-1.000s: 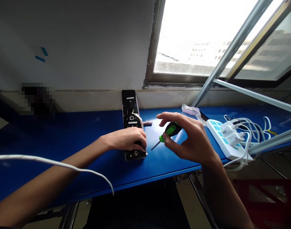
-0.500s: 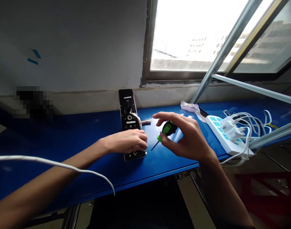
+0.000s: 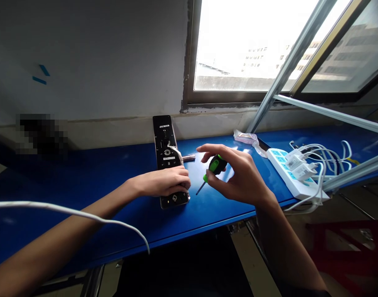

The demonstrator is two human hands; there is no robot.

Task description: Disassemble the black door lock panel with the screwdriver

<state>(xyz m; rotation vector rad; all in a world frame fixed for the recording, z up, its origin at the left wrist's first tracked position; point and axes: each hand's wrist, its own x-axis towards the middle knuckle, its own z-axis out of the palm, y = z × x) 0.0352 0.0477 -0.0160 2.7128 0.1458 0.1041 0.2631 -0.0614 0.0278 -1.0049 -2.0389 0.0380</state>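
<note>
A long black door-lock panel (image 3: 163,142) lies on the blue table, its far end near the wall. It has round and square holes, small white labels and a white-wrapped cable (image 3: 176,152) running along it. My left hand (image 3: 173,180) is closed around the panel's lower part, fingers curled over its right edge; what is under the fingers is hidden. To the right, my right hand (image 3: 235,171) holds a green-and-black screwdriver (image 3: 218,164) between thumb and fingers. The screwdriver's tip points down and left, apart from the panel. A metallic cylinder (image 3: 189,158) sticks out beside the panel.
A white power strip (image 3: 282,169) with plugged-in chargers and tangled cables stands at the right. Near the wall lies a small plastic-wrapped packet (image 3: 246,137). A metal frame (image 3: 277,88) rises at the right, and a white cable (image 3: 83,214) hangs across the lower left.
My left hand has shifted slightly and its thumb is now more tucked in, showing more of the panel's near end. The right hand with the screwdriver is almost unmoved.
</note>
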